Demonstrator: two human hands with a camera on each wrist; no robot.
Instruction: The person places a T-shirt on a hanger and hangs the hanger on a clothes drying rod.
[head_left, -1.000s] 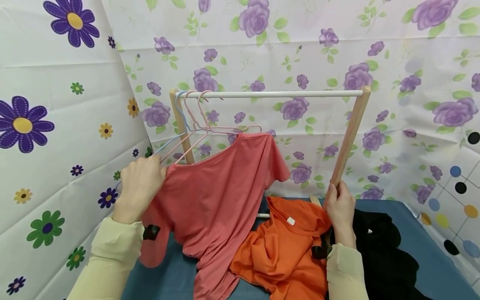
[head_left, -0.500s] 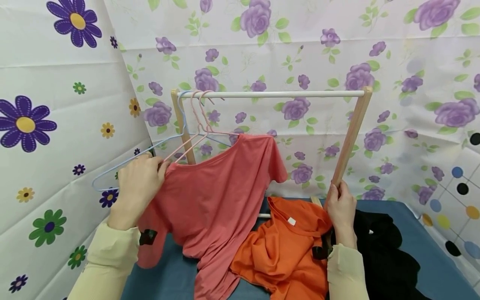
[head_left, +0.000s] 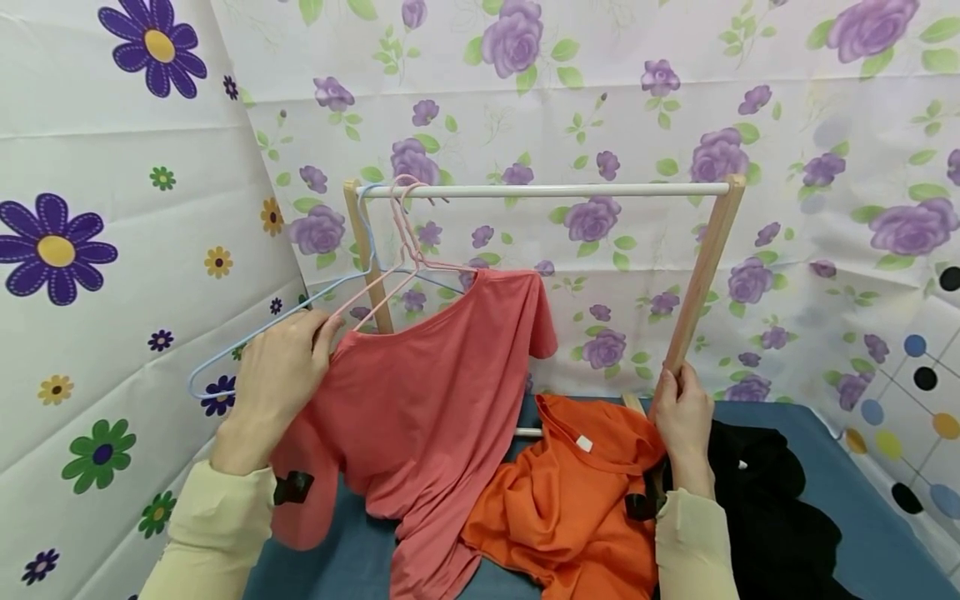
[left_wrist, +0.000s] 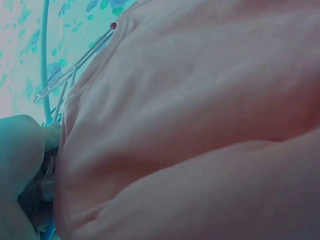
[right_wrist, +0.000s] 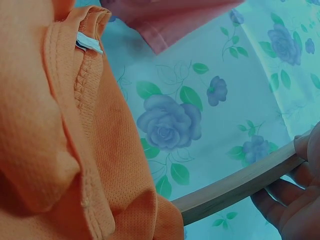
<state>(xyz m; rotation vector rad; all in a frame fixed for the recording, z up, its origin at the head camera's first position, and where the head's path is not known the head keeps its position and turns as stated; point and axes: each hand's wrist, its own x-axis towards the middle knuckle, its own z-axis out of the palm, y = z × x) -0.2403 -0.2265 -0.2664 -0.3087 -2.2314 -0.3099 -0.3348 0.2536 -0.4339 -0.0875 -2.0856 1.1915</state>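
Note:
A coral-pink T-shirt hangs slanted from the pink hangers, whose hooks are over the white rod. My left hand grips the shirt's left shoulder, thumb at the neckline beside a hanger arm; the shirt hides the fingertips. In the left wrist view its cloth fills most of the picture. A light-blue hanger on the same rod passes behind that hand, with no garment on it. My right hand holds the rack's right wooden post, fingers wrapped round it in the right wrist view.
An orange shirt lies heaped by the rack's foot, its collar label showing. Black clothing lies to its right on the blue tabletop. Flower-patterned sheets stand behind and to the left.
The blue hanger's left arm has swung out into view past my left hand. That hand has shifted slightly, and the shirt's right sleeve has moved inward. My right hand stays on the post.

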